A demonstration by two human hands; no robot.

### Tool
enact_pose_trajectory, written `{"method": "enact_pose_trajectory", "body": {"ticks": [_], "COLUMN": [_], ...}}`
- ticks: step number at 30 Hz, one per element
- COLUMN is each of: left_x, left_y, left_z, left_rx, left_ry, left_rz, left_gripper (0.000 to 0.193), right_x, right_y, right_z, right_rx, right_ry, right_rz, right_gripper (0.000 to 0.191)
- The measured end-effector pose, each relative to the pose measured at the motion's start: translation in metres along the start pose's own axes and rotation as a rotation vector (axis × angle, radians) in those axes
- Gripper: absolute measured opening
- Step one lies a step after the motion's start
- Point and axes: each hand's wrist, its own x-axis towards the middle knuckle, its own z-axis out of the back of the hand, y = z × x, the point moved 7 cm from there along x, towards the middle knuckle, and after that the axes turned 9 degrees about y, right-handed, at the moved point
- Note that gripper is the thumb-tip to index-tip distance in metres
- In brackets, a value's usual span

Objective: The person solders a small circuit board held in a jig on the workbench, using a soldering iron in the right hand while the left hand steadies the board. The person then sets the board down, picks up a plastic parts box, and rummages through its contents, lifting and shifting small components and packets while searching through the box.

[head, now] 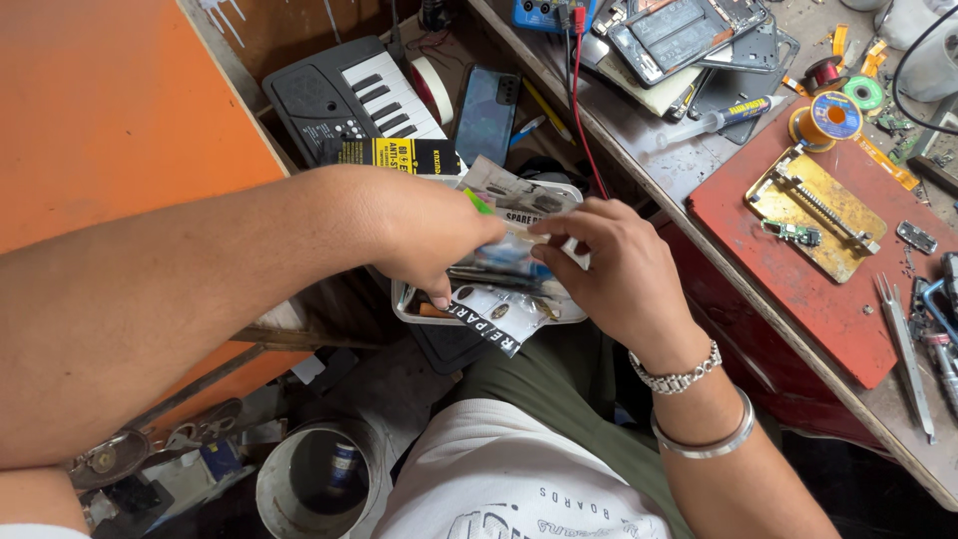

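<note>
1. Nearest the lens, the bare left forearm is stretching across the lap, and the left hand [434,235] is pinching its fingers together on a small clear plastic packet [499,262].
2. The right hand [609,265], wearing a metal bracelet [681,376], is gripping the same packet from the other side.
3. That packet is hovering just above a shallow white plastic tray [409,311] holding printed spare-part bags.
4. A small black-and-white toy keyboard [349,100] is lying beyond the tray.

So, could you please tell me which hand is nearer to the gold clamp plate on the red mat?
Right hand: it's just left of the gold clamp plate; the left hand is farther away.
</note>
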Motion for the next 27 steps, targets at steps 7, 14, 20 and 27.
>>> {"method": "enact_pose_trajectory", "body": {"ticks": [7, 14, 20, 27], "left_x": [0.001, -0.008, -0.009, -0.003], "left_y": [0.001, -0.007, -0.010, -0.004], "left_z": [0.003, -0.002, -0.001, -0.004], "left_rx": [-0.088, 0.048, 0.043, 0.039], "left_ry": [-0.084, 0.080, 0.061, 0.061], "left_rz": [-0.022, 0.042, 0.004, 0.016], "left_gripper": [0.089, 0.051, 0.048, 0.054], "right_x": [-0.013, -0.003, -0.002, 0.001], "right_y": [0.013, -0.012, -0.008, -0.009], "right_z": [-0.010, -0.009, -0.008, -0.008], "right_rx": [0.152, 0.275, 0.178, 0.186], "right_ry": [0.146, 0.070, -0.016, 0.007], "right_rz": [0.406, 0.054, 0.125, 0.134], "right_gripper": [0.019, 0.021, 0.030, 0.025]}}
